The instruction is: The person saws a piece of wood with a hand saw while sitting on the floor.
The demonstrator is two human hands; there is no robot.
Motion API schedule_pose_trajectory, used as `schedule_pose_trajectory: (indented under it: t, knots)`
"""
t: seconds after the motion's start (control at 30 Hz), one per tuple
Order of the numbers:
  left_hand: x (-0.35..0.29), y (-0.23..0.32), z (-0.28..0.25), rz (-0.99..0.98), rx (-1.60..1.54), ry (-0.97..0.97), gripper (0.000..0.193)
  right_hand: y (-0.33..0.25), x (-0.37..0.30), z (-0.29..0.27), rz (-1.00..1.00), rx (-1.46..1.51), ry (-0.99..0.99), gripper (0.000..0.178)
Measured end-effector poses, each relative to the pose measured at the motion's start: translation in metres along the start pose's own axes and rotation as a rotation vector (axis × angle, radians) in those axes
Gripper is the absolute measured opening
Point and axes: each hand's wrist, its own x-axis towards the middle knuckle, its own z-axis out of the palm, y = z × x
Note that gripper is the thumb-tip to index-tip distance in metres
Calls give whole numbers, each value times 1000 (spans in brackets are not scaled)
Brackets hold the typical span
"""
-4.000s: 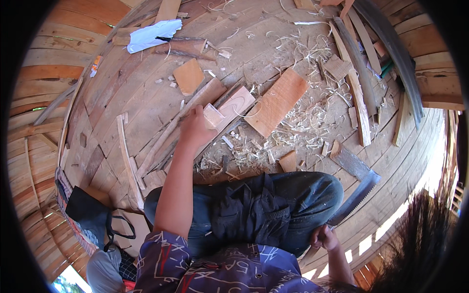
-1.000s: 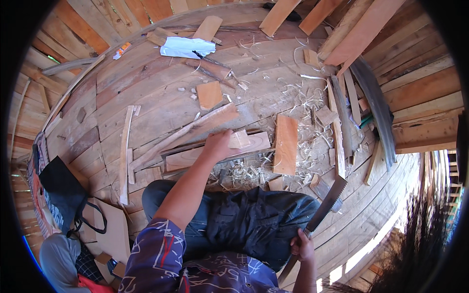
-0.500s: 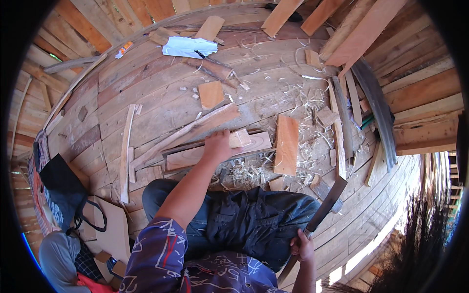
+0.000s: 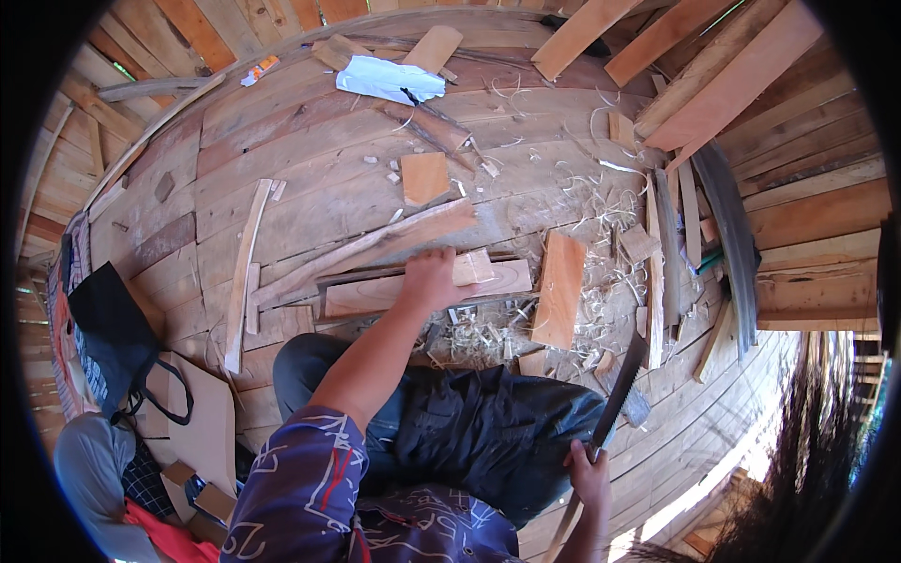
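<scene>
The small pale block (image 4: pixel 472 267) is over the right part of a long board (image 4: pixel 361 298) on the floor (image 4: pixel 282 150); from where I stand I can't tell whether it presses on the wood. The left hand (image 4: pixel 432 279) has its grip closed on the block's left end, leaving the right end bare. Down by the right knee (image 4: pixel 574 413), the right hand's (image 4: pixel 589 476) grip is wrapped round the handle of a saw (image 4: pixel 621 389), blade slanting up and away, teeth turned to the right.

I'd judge this as steadying the block, with no cutting under way: the blade is well apart from it. Bringing the two together would call for lifting the saw over the knee and turning its teeth clear of the left fingers.

A reddish plank (image 4: pixel 559 291) crowds the board's right end, with shavings (image 4: pixel 610 220) scattered beyond. A long strip (image 4: pixel 375 246) hems in the far side. There's more open floor farther off, left of the square offcut (image 4: pixel 425 179).
</scene>
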Motion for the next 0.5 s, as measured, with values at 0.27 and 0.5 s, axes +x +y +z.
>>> schedule_pose_trajectory:
  t: [0.27, 0.5]
  knots:
    - [-3, -3, 3, 15, 21, 92, 74, -160, 117, 40, -420, -870, 115, 49]
    - [-1, 1, -4, 31, -71, 7, 76, -147, 208, 98, -517, -932, 137, 46]
